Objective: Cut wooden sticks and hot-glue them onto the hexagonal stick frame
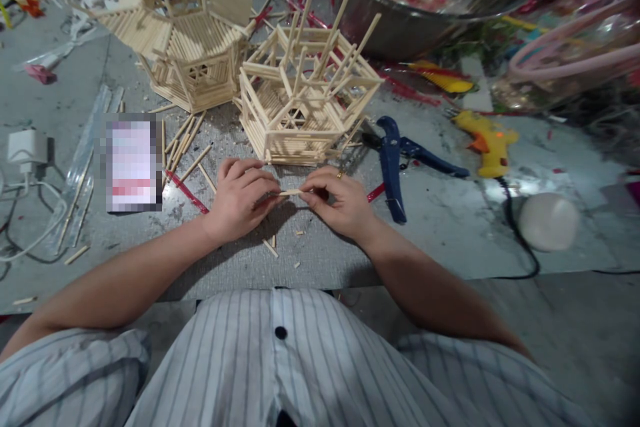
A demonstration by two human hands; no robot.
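Note:
A short wooden stick (289, 193) runs between my two hands, just above the table. My left hand (243, 197) pinches its left end, and the fingertips of my right hand (337, 203) close on the other end. Right behind my hands stands an open six-sided frame of wooden sticks (305, 130), with several long sticks jutting upward from it. A taller stick-built tower with flared roofs (195, 47) rises behind it to the left. Loose wooden sticks (187, 143) lie left of my left hand, and small cut pieces (271, 248) are scattered nearer my body.
Blue-handled cutters (393, 167) and a yellow glue gun (483, 140) with a black cord lie to the right, near a white rounded object (549, 221). A steel bowl (400, 27) stands at the back. On the left are a phone (133, 163) and a white charger (27, 147).

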